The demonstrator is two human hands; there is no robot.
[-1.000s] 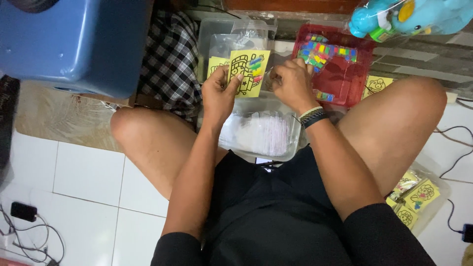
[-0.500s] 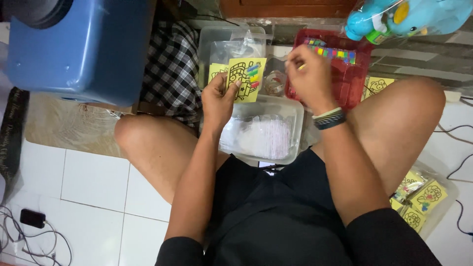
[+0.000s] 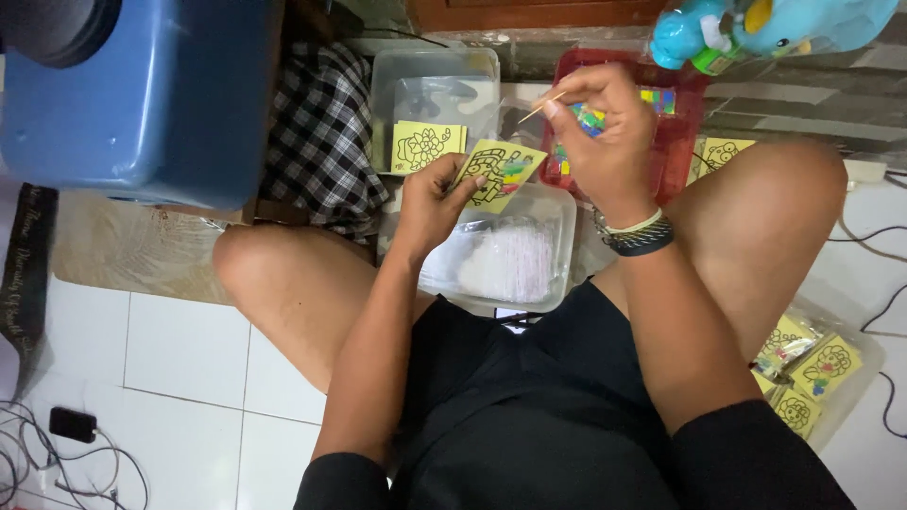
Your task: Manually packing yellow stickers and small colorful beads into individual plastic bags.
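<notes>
Left hand (image 3: 430, 203) fingers grip a yellow card (image 3: 499, 175); right hand (image 3: 605, 132) fingers pinch a thin stick (image 3: 540, 108) above it.

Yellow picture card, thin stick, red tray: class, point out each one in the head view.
yellow picture card (image 3: 499, 173), head view, middle of its printed face.
thin stick (image 3: 540, 107), head view, its bare shaft beyond the fingers.
red tray (image 3: 676, 142), head view, its right inner wall.

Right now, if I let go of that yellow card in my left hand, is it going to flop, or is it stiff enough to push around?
The yellow card looks fairly stiff: the left hand pinches one edge and the rest juts out flat, without drooping. It seems thin and probably very light, so a nudge would likely slide it. Dropped, it may land in the clear tub just below.
</notes>
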